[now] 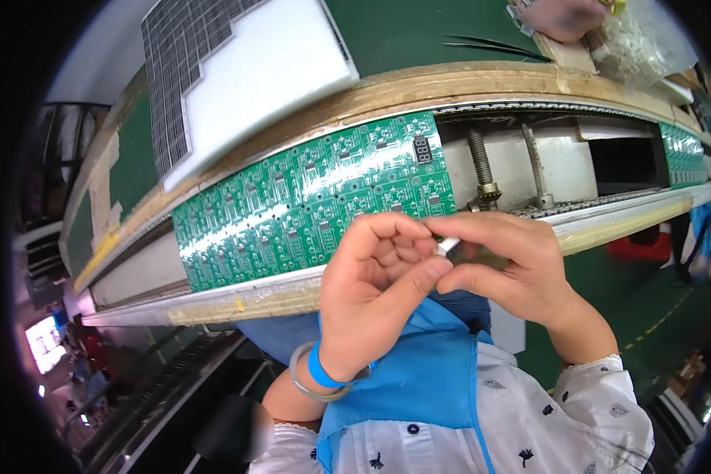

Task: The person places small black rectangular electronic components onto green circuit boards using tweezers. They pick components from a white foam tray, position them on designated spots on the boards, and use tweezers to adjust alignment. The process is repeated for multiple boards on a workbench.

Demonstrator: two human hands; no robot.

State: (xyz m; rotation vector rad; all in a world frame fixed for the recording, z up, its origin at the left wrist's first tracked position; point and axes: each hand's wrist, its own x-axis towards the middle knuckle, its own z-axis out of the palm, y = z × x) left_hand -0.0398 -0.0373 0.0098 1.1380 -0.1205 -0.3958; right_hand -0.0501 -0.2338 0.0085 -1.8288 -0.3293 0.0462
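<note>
A small digit display [448, 246], white-sided with thin metal pins, is held between my two hands, above the near rail. My left hand [375, 284] has its fingers curled inward, with the thumb tip against the pin side. From the right, the index finger and thumb of my right hand [513, 257] close round the same piece. Fingers partly hide its dark face. Just beyond my hands lies a green circuit board panel [292, 213] made of several repeated boards. One black digit display [423, 148] sits on it at the upper right corner.
The panel rests between the conveyor's rails [284, 296]; a threaded rod [480, 162] shows in the gap. Beyond, white foam [268, 71] carries rows of dark displays [174, 79]. Black tweezers [498, 47] lie on the green table, near a clear plastic bag [644, 43]. Another panel [682, 156] is far right.
</note>
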